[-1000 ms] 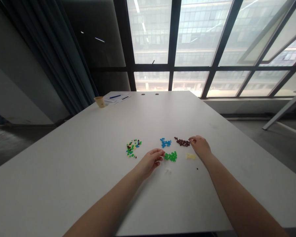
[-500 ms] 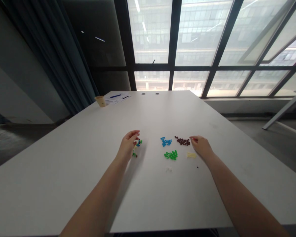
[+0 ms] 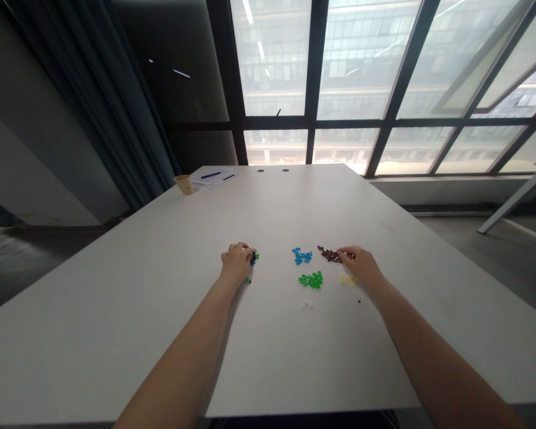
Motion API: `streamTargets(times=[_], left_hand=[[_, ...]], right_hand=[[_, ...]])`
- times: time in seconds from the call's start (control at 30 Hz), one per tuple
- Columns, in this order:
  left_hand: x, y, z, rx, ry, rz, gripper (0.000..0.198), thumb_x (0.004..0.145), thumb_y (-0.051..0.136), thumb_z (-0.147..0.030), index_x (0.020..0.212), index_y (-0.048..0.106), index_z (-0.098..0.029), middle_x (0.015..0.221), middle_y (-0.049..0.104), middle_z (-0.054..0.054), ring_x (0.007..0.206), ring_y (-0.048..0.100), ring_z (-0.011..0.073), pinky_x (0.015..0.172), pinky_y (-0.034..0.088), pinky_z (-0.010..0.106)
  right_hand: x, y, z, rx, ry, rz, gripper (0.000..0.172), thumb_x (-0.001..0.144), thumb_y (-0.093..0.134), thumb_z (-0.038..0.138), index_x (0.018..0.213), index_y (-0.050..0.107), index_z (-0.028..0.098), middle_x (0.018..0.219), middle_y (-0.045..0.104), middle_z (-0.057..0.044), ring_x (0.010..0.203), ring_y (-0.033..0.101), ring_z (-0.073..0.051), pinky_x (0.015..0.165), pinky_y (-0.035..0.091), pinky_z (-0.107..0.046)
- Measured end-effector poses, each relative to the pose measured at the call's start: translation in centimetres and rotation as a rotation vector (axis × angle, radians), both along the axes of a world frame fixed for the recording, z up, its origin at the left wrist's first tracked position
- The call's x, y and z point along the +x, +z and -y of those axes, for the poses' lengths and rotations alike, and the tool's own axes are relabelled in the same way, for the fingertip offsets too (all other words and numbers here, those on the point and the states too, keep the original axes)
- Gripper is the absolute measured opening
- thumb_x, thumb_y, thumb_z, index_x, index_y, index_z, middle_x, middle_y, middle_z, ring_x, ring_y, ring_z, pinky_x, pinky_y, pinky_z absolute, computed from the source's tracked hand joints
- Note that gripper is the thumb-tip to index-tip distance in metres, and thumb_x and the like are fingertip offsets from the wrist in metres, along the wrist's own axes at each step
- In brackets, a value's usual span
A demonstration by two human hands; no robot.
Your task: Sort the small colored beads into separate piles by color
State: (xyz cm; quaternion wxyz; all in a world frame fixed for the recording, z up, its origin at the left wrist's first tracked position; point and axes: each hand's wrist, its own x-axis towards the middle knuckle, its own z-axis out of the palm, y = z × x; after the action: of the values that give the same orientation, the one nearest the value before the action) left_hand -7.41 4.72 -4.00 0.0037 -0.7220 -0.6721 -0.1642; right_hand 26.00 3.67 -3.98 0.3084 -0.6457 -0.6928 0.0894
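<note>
On the white tabletop [image 3: 277, 357] by windows [image 3: 272, 59], left hand [image 3: 234, 263] and right hand [image 3: 358, 261] partly hide small pieces [image 3: 329, 255], the fingers' grip unclear.

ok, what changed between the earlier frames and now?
Left hand went left from the green pile to the mixed pile, now mostly hiding it. Right hand edged left to the right end of the brown pile. Can't tell if either took or released a piece. Green pile, blue pile, cup unchanged.
</note>
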Motion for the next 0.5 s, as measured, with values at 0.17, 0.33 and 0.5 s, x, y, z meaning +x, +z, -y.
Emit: streamTargets(times=[0.17,0.33,0.5], left_hand=[[-0.22,-0.04,-0.31,-0.005,0.023,0.020,0.024,0.080,0.043,-0.023,0.089,0.065,-0.024,0.099,0.057,0.008,0.097,0.044,0.0246,0.072,0.034,0.035],[-0.42,-0.37,-0.65,0.035,0.029,0.037,0.021,0.079,0.044,-0.025,0.080,0.065,-0.021,0.092,0.060,0.008,0.094,0.048,0.0249,0.071,0.036,0.035],[-0.18,-0.24,-0.80,0.077,-0.002,0.262,0.018,0.077,0.045,-0.024,0.078,0.062,-0.018,0.086,0.061,0.007,0.087,0.052,0.0210,0.075,0.039,0.033]], right_hand=[[0.02,0.17,-0.05,0.007,0.019,0.014,0.027,0.075,0.046,0.030,0.080,0.069,0.017,0.078,0.066,-0.007,0.069,0.058,-0.016,0.068,0.042,-0.026],[0.04,0.36,-0.06,0.008,0.023,0.014,0.027,0.075,0.046,0.029,0.080,0.069,0.017,0.077,0.066,-0.006,0.070,0.057,-0.016,0.069,0.041,-0.026],[0.06,0.60,0.02,0.010,0.021,0.004,0.027,0.074,0.045,0.029,0.080,0.069,0.016,0.078,0.066,-0.006,0.068,0.056,-0.015,0.068,0.041,-0.026]])
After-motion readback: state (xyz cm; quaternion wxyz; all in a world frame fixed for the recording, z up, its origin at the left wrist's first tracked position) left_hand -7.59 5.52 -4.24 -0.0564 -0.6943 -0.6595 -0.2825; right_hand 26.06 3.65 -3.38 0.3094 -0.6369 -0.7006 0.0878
